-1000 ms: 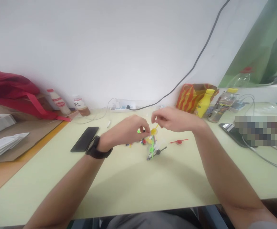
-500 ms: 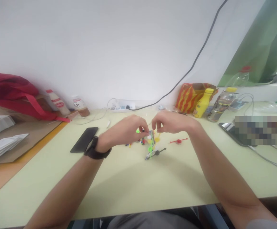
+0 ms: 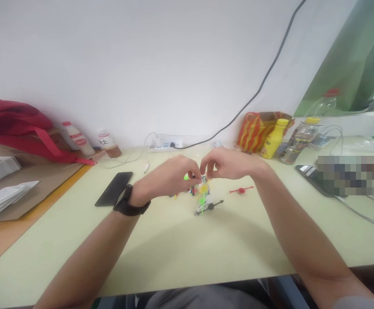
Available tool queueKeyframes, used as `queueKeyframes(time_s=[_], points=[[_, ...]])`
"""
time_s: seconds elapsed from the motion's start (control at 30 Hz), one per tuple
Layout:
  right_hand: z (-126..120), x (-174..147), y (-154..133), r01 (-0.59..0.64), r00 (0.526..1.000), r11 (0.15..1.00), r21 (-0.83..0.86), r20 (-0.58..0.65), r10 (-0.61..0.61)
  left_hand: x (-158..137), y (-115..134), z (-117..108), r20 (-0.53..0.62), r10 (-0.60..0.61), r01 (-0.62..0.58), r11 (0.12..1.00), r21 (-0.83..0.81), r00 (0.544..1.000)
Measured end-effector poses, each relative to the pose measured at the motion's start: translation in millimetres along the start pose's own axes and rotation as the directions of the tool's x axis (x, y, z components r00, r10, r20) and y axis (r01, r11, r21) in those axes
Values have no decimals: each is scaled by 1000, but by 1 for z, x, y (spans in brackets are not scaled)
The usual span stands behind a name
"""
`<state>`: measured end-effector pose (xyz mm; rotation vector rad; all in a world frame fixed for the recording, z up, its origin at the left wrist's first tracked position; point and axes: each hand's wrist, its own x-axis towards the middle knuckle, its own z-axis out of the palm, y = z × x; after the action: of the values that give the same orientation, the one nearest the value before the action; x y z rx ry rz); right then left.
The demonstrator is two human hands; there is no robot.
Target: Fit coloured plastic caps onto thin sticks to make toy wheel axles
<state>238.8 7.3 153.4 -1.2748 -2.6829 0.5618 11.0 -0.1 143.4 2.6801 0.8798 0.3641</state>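
My left hand (image 3: 179, 174), wearing a black wristband (image 3: 131, 204), is closed in a pinch over the middle of the table. What its fingertips hold is too small and blurred to make out. Fingertip to fingertip with it, my right hand (image 3: 228, 163) pinches a yellow plastic spinner arrow (image 3: 203, 188) that hangs upright. Just below is a bright green piece with a round middle (image 3: 203, 200). A black spinner arrow (image 3: 210, 206) lies beneath, beside whitish pieces. To the right rests a red spinner arrow (image 3: 241, 190). Small coloured pieces (image 3: 192, 190) are partly hidden behind my left hand.
A black phone (image 3: 114, 189) lies left of my left hand. Bottles, a striped bag (image 3: 250, 128) and a power strip (image 3: 165, 143) stand along the wall. Papers (image 3: 8, 199) and a red bag (image 3: 16, 118) are at left. Another phone (image 3: 309, 180) with cables lies at right.
My right hand has moved slightly left, closer to my left fingertips. The yellow spinner arrow has shifted left with it, now above the green piece. My left hand has barely moved.
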Motion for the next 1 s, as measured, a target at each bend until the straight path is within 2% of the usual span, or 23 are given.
queueKeyframes(time_s=[0.1,0.2,0.27,0.37,0.57,0.67,0.77,1.0], points=[[5,2,-1,-27,997,998,-54,75,31,0,-1,0,-2,15,-15,1000,20,1000],[3,-3,-4,-5,996,998,-65,87,11,-1,-2,-1,-3,14,-14,1000,15,1000],[-1,-8,-7,33,995,999,-13,95,-32,-1,-2,-1,-4,6,-6,1000,9,1000],[-7,-11,-11,58,978,992,112,195,-79,-1,-3,-2,-3,6,-6,1000,6,1000],[-9,-6,-4,-12,912,947,321,392,-122,-2,-3,-2,-14,6,-5,1000,21,1000],[-8,-5,-2,-49,888,943,329,446,-110,-2,-3,-2,2,-2,2,1000,13,1000],[-8,-6,-4,-53,880,959,280,468,-88,-2,-3,-3,11,-16,15,1000,14,1000],[-7,-5,-5,-20,915,954,299,389,-103,-3,-2,-4,9,-39,39,999,2,999]])
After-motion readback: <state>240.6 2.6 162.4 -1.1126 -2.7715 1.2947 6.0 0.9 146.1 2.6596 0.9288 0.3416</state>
